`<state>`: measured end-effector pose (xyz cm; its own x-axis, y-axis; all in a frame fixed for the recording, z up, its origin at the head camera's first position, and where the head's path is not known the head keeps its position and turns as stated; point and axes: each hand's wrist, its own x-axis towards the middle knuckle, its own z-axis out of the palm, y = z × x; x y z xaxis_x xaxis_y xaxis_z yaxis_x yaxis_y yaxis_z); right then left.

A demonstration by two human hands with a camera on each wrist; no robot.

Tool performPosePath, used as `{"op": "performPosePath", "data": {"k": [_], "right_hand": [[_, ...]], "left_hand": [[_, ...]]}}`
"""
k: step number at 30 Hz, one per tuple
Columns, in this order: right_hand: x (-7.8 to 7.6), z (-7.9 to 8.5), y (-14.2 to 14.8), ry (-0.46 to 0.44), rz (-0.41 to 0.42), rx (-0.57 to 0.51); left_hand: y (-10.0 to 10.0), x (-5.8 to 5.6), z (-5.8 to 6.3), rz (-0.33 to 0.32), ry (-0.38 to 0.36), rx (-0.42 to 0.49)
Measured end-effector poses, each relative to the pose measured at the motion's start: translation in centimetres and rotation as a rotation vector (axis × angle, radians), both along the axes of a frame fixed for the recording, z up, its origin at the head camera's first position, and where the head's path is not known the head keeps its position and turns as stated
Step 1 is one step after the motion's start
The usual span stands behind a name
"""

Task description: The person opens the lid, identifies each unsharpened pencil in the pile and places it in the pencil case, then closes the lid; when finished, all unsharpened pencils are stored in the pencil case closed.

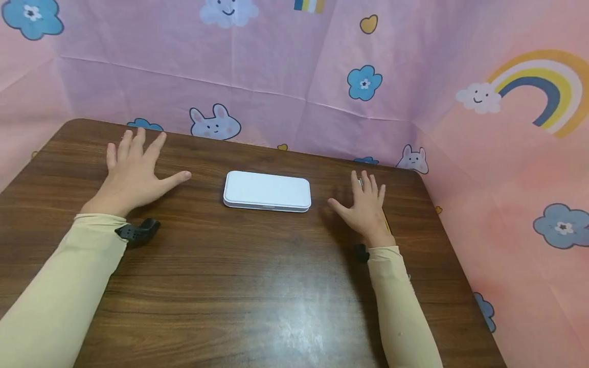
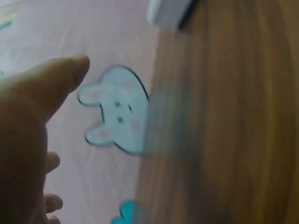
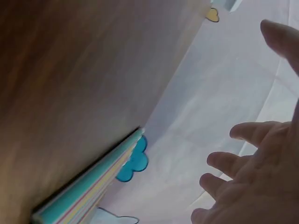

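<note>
Fingers (image 1: 356,185) splayed, the right hand (image 1: 365,209) partly hides something striped (image 3: 95,179), perhaps pencils.

So a dark brown wood-grain table (image 1: 207,286) is carrying everything here, and its surface is catching a pale patch of glare on the near side of the right hand (image 1: 363,209). A flat white case (image 1: 268,191) is lying between that hand and the left hand (image 1: 131,176), sitting nearer the right one. Some striped multicolour thing (image 3: 96,175) is lying partly hidden below the right hand; can't tell what it is.
</note>
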<state>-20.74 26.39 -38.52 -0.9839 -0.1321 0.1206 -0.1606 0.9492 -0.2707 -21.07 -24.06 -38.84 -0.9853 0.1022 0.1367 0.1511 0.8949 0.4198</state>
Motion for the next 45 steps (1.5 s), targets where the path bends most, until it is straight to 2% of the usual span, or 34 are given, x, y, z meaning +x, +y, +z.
{"op": "performPosePath", "data": {"k": [5,7,9,14,16,19,23,27,38,45], "right_hand": [[0.0,0.2,-1.4,0.016,0.059,-0.042],[-0.1,0.4,-2.5,-0.014,0.112,-0.059],[-0.4,0.6,-3.7,-0.057,0.172,-0.054],[-1.5,0.9,-6.5,-0.127,0.335,0.059],[-1.9,0.9,-7.2,-0.139,0.384,0.108],[-2.5,0.9,-7.7,-0.184,0.414,0.162],[-3.0,1.0,-8.1,-0.241,0.421,0.182],[-3.0,1.5,-8.6,-0.251,0.440,0.201],[-2.7,2.6,-10.2,-0.193,0.541,0.306],[-3.3,3.2,-10.8,-0.221,0.589,0.355]], "left_hand": [[3.0,0.1,1.3,-0.093,0.028,0.088],[4.4,0.3,1.6,-0.155,0.009,0.121],[5.6,0.4,1.6,-0.210,-0.039,0.145],[7.5,0.1,0.3,-0.293,-0.172,0.162],[8.1,-0.3,-0.5,-0.322,-0.201,0.158],[8.8,-0.8,-1.7,-0.359,-0.219,0.157],[9.3,-1.2,-2.8,-0.384,-0.203,0.119],[9.4,-1.3,-3.1,-0.393,-0.177,0.077],[9.8,-1.1,-2.3,-0.400,-0.183,0.094],[9.9,-1.0,-2.1,-0.387,-0.193,0.078]]}}
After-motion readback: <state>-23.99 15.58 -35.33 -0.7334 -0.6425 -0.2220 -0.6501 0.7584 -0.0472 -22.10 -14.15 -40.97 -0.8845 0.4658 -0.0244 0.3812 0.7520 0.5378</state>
